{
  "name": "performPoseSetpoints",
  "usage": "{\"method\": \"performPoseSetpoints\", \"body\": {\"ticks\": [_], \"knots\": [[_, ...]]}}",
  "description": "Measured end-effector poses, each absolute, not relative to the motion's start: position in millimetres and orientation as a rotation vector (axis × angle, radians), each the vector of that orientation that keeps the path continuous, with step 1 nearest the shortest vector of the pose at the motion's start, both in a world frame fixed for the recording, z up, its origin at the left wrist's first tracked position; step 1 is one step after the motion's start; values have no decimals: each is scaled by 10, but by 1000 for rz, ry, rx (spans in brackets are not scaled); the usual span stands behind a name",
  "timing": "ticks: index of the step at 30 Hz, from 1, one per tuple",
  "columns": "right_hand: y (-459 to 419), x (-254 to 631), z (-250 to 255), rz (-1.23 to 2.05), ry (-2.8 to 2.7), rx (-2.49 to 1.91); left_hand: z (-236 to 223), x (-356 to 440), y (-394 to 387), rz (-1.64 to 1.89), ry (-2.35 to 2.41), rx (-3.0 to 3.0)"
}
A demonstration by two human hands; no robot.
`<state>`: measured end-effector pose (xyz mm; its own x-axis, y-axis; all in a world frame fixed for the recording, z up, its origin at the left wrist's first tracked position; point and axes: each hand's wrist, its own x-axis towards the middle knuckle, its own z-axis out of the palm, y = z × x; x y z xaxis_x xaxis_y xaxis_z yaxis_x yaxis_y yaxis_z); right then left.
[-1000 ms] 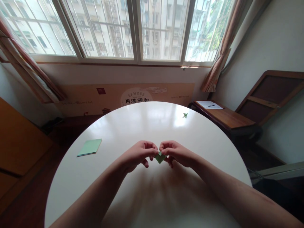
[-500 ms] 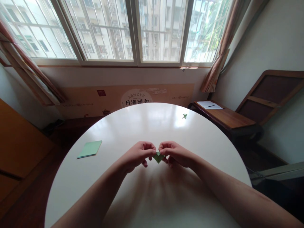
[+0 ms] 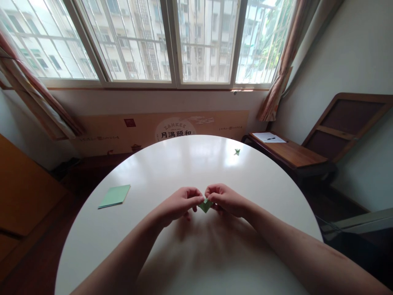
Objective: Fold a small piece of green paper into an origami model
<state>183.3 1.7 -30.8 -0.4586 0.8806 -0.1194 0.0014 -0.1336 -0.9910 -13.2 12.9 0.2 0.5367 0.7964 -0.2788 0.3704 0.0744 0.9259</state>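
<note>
Left hand point(image 3: 181, 203) and right hand point(image 3: 227, 199) observed each pinching 1 upper side of the folded green paper point(image 3: 205, 206), its point towards the person, over the white table point(image 3: 159, 174). Against 0.5 s ago, the 2 grips are nearly unchanged; judged to be the same fold being worked. Further out: green paper stack point(image 3: 114, 196), left; 1 small green folded piece point(image 3: 237, 152), far right.

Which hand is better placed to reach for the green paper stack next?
Probably the left hand: the green paper stack lies on its side of the table, while the right hand is farther away. Both pinch the folded green paper.
</note>
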Motion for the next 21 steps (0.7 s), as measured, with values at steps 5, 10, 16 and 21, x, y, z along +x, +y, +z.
{"method": "performPoseSetpoints", "body": {"ticks": [5,10,16,21], "knots": [[-14,1831,-261,1627,-1521,-1069,-11,-112,127,439,1066,1606],[-15,1854,-264,1607,-1592,-1056,-6,-104,125,467,1129,1627],[6,1865,-301,1580,-1607,-1026,-13,-124,161,472,1188,1642],[23,1856,-330,1559,-1596,-1000,-2,-117,163,479,1181,1690]]}}
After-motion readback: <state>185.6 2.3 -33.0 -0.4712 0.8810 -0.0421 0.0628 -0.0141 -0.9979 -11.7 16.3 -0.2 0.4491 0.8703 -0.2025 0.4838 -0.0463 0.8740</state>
